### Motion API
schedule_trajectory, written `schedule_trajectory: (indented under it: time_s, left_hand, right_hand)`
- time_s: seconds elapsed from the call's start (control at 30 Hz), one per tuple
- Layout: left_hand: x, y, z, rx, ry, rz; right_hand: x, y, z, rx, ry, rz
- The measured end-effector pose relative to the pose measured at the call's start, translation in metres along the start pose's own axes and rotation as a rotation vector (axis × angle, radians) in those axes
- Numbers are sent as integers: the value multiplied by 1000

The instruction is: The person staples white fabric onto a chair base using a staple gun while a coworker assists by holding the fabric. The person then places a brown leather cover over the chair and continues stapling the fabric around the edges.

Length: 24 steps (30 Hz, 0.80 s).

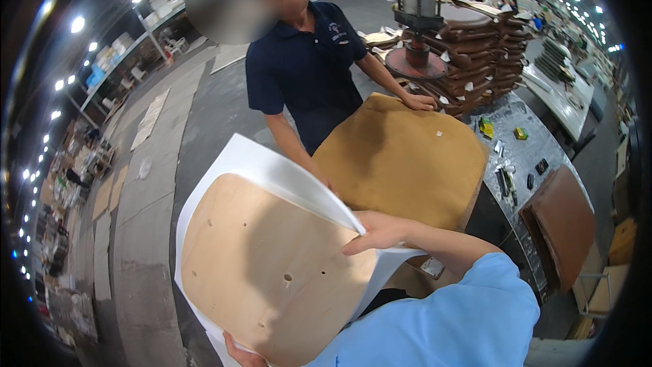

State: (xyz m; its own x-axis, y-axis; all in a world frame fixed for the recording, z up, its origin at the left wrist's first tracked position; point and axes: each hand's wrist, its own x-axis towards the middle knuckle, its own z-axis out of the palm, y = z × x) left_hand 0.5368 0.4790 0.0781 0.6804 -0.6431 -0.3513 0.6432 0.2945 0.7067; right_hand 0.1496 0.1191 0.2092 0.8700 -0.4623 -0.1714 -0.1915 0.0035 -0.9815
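Note:
I hold a curved plywood seat panel point(272, 265) with several drilled holes, backed by a white foam sheet point(265, 163) that sticks out around its edges. My right hand point(377, 231) pinches the white sheet's right edge against the panel. My left hand point(241, 353) grips the panel's bottom edge; only its fingers show. Across from me a person in a dark blue polo shirt point(305, 61) rests both hands on a tan padded seat point(401, 156) lying on the workbench.
The grey workbench point(523, 149) on the right carries small tools and a green box. A brown seat panel point(560, 224) leans at its near end. A stack of brown seat shells point(482, 54) stands behind a press machine point(418, 20). Concrete floor lies to the left.

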Motion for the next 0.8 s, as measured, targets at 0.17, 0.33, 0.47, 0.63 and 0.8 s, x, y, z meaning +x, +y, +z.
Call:
schedule_trajectory:
  time_s: [0.17,0.33,0.47,0.63,0.8]
  left_hand:
    - [-55,-27,0,-98,127,-69]
    - [-101,-44,11,-13,131,-53]
    - [-126,-67,30,-81,232,-69]
    - [-132,-94,62,-33,158,-42]
    - [-126,-130,115,-25,109,-31]
  right_hand:
    - [-45,12,-8,93,1,68]
    - [-82,34,-18,84,-47,2]
    - [-106,41,-35,38,-22,-37]
    - [-129,44,-73,177,-50,-32]
    - [-147,47,-134,167,-9,-34]
